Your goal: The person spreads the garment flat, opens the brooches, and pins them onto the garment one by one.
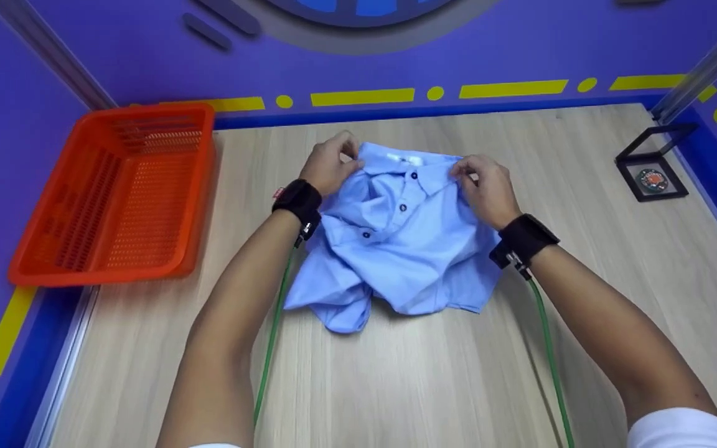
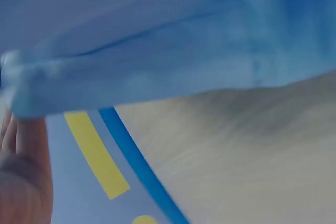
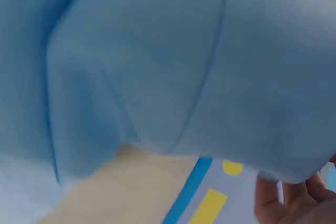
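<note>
A light blue button-up shirt (image 1: 421,242) hangs bunched over the wooden table, its collar at the far side and dark buttons down the front. My left hand (image 1: 332,163) pinches the collar's left end between thumb and fingers. At the collar's right end, my right hand (image 1: 485,186) pinches the cloth in the same way. The lower part of the shirt lies in loose folds toward me. Blue cloth (image 2: 157,61) fills the upper left wrist view, with fingers at its left edge. In the right wrist view, fingertips (image 3: 266,192) show under the cloth's lower edge.
An orange plastic basket (image 1: 193,249) stands at the left of the wooden table (image 1: 396,386). A black frame (image 1: 638,194) with a round chip-like piece sits at the right. Green cables (image 1: 274,336) run from both wristbands toward me. Purple walls enclose the back and sides.
</note>
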A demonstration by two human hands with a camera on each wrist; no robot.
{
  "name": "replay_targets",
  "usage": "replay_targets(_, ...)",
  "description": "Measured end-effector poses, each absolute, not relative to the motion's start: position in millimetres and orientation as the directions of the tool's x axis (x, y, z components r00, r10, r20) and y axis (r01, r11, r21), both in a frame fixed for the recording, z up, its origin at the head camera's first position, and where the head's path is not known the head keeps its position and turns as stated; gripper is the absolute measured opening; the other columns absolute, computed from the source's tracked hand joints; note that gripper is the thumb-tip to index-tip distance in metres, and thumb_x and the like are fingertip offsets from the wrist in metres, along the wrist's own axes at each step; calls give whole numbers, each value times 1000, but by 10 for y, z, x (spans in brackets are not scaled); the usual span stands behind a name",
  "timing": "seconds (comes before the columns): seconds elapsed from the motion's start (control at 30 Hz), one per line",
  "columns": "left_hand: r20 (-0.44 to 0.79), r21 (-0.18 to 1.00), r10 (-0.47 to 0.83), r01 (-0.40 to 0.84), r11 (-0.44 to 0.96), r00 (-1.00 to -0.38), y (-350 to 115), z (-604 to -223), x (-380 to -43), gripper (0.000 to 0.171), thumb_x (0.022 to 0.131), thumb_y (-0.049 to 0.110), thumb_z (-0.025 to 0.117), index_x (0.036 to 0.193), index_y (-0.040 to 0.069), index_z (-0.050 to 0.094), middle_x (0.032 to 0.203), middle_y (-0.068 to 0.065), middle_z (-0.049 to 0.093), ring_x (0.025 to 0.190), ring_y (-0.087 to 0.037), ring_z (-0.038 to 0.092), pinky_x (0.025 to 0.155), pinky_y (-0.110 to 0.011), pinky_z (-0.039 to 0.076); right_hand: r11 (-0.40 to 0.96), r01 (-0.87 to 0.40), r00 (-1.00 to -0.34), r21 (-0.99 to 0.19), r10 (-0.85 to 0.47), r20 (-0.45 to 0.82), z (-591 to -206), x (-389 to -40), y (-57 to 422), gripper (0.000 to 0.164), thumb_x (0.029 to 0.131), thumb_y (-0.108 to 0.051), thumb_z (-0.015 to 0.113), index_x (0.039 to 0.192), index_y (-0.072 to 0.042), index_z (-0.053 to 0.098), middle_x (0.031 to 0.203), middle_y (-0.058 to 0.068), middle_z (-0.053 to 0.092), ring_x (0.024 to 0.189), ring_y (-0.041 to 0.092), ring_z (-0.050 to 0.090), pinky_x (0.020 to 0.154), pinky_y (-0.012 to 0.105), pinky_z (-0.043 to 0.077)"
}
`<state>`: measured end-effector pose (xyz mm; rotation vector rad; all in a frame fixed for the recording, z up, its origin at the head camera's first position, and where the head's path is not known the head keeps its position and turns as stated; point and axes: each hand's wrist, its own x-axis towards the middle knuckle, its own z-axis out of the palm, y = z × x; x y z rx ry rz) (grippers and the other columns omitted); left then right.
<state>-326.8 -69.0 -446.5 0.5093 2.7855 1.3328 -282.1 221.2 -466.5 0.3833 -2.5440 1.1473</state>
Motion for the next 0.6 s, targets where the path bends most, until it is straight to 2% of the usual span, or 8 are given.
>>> replay_targets(0.1, 166, 675, 274, 311, 669, -947, -608, -4488, -3255, 6, 88, 16, 63, 93, 14, 63, 98, 3, 65, 91, -10, 59, 78, -22, 45, 714, -334, -928, -616, -133, 349, -4645, -2925, 2206, 14, 88, 0, 58, 92, -5, 70, 102, 11, 62, 101, 25, 58, 84, 36, 45)
replay_targets(0.23, 86, 580, 309, 300, 757, -947, -499, -4548, -3250, 19, 89, 16, 62, 106, 12, 68, 111, -2, 62, 105, -16, 56, 90, -26, 42, 771, -323, -943, -548, -215, 253, -4668, -3035, 2189, 20, 88, 2, 55, 102, 1, 68, 114, 22, 56, 112, 35, 50, 95, 43, 39)
replay_targets(0.4, -62, 412, 432, 372, 832, -900, -420, -4655, -3215, 35, 96, 16, 51, 129, 7, 55, 130, -13, 49, 121, -23, 46, 101, -30, 35, 807, -353, -934, -473, -330, 134, -4742, -3103, 2124, 24, 85, 0, 56, 107, 6, 64, 118, 30, 53, 119, 42, 41, 101, 47, 32)
replay_targets(0.5, -130, 358, 447, 379, 854, -885, -395, -4744, -3197, 37, 99, 14, 39, 133, 6, 50, 135, -17, 42, 123, -26, 44, 101, -32, 35, 838, -317, -940, -445, -341, 28, -4780, -3105, 2070, 25, 88, -6, 54, 108, 5, 63, 126, 32, 48, 123, 45, 35, 103, 49, 29)
replay_targets(0.6, -195, 311, 432, 363, 878, -880, -380, -4838, -3185, 39, 100, 16, 33, 136, 7, 47, 136, -19, 38, 122, -28, 42, 100, -36, 36, 878, -284, -940, -385, -334, -69, -4781, -3085, 2015, 27, 92, -13, 50, 109, 5, 60, 134, 34, 38, 126, 48, 28, 104, 51, 26)
